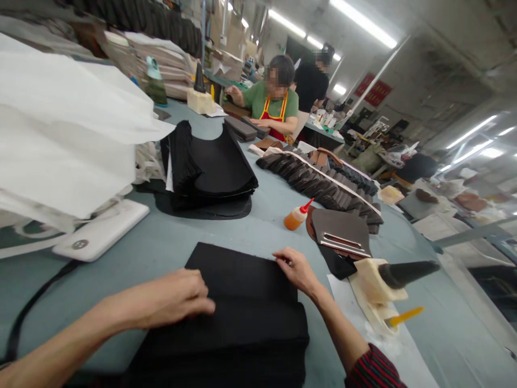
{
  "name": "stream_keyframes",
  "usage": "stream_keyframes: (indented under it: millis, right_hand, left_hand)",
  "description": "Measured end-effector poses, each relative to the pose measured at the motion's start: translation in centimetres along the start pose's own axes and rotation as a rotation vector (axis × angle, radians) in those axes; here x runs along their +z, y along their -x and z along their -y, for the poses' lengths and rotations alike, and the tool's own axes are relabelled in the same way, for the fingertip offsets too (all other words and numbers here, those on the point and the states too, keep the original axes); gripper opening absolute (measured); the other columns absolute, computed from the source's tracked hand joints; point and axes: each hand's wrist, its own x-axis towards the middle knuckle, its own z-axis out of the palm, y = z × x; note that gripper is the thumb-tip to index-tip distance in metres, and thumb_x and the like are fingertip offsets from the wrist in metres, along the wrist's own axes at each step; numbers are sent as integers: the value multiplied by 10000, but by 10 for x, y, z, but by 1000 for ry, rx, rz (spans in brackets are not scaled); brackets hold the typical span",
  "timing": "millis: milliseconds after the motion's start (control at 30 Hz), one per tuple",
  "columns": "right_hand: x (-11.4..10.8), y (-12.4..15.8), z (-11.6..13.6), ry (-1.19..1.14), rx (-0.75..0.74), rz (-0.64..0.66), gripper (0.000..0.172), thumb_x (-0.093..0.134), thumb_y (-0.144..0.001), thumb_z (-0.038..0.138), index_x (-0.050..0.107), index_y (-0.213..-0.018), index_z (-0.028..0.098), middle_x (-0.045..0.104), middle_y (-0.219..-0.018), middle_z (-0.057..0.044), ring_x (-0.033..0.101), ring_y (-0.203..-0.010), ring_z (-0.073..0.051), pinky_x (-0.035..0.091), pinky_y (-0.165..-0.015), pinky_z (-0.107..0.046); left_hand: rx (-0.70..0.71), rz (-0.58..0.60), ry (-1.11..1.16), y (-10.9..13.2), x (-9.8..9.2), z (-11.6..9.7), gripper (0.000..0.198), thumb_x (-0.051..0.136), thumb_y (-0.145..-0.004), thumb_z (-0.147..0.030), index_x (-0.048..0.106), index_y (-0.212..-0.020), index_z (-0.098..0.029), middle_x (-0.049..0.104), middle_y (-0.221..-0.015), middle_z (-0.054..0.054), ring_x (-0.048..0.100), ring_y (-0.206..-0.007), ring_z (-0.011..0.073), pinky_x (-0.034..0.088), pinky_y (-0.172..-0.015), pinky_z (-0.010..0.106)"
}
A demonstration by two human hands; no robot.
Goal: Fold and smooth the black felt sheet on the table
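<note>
Lying at the near edge of the tabletop [169,237] in the head view, a black cloth [242,307] shows two layers, one panel over another. The left hand [177,299] rests on its left part, palm down, fingers bent and close together; this grip is not clamped on anything, it only presses. The right hand [297,269] is at the far right corner of the upper panel, fingertips touching the edge; whether the thumb is under it and the grip is closed there, I cannot tell.

Just beyond the right hand stand an orange bottle [298,216] with a red tip and a brown flap [341,233] with a metal bar. Toward the right edge a pale block [374,285] carries a black cone [407,272]. A stack [210,167] of black pieces is in the middle of the tabletop, and white sheets [68,129] hang over the left edge. At the far edge a person [274,97] in a red apron works apart.

The step in hand looks like squaring the upper panel on the lower one. To do it well, I think the left hand should press evenly so the layers do not slide, while the right hand moves only the corner, gently, until the edges match. The bottle is near, so the sleeve [374,369] should not brush it.
</note>
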Motion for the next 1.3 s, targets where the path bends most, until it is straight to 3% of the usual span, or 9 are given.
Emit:
stream_keyframes:
  millis: [100,200,400,500,567,700,900,1067,1300]
  right_hand:
    - [27,-30,38,18,-154,267,184,575,-870,144,662,-1018,210,671,-928,-30,628,-835,-151,505,-769,-276]
    - [60,-49,66,84,-259,324,205,586,-871,160,641,-1065,197,645,-977,-49,612,-882,-166,509,-796,-286]
    - [103,-49,70,150,-292,56,345,573,-893,248,538,-1216,134,568,-1061,-135,522,-966,-239,496,-841,-398]
    - [105,-41,64,143,-279,-92,224,566,-900,267,586,-1101,168,561,-1072,-134,507,-967,-247,471,-820,-423]
    - [104,-39,62,100,-311,-155,98,572,-902,271,602,-928,181,581,-1003,-105,525,-926,-225,449,-810,-404]
    - [105,-39,61,64,-292,-245,279,632,-858,442,567,-895,173,594,-803,-56,545,-756,-200,433,-740,-377]
    - [118,-49,57,9,-159,-286,354,568,-902,266,511,-1230,145,632,-960,-107,575,-879,-233,468,-789,-388]
    - [120,-53,55,-40,-214,-270,206,470,-925,133,651,-992,207,609,-856,-69,542,-824,-202,463,-736,-353]
    - [121,-52,50,-41,-234,-250,282,424,-928,101,685,-984,191,557,-824,-70,497,-794,-192,449,-704,-339]
  left_hand:
    - [-219,-96,-71,-16,8,13,279,336,-934,-270,607,-949,-204,652,-936,47,609,-826,173,424,-715,302]
    - [-298,-191,-268,-25,17,20,279,341,-880,-118,595,-980,-176,631,-1032,93,599,-937,234,420,-777,361]
    - [-193,-199,-464,-23,24,14,320,325,-845,-32,610,-923,-157,647,-955,111,595,-913,255,406,-784,390]
    - [-194,-194,-497,-16,23,4,326,315,-831,-9,595,-923,-147,651,-899,112,605,-856,240,395,-761,382]
    - [-259,-182,-396,-11,23,2,291,298,-876,-69,562,-973,-142,664,-846,100,627,-814,231,397,-767,387]
    - [-375,-212,165,-19,25,16,223,409,-901,-353,468,-1035,-184,685,-843,48,664,-785,214,458,-730,358]
    - [-261,-575,514,-55,31,53,376,502,-839,-267,422,-1198,-193,655,-1028,53,641,-947,167,504,-875,356]
    - [-71,-484,237,-50,22,71,222,413,-921,-280,621,-917,-201,625,-927,35,588,-914,154,485,-846,320]
    - [124,-463,-203,-34,30,91,284,406,-930,-176,633,-1099,-207,641,-975,63,574,-933,156,495,-854,319]
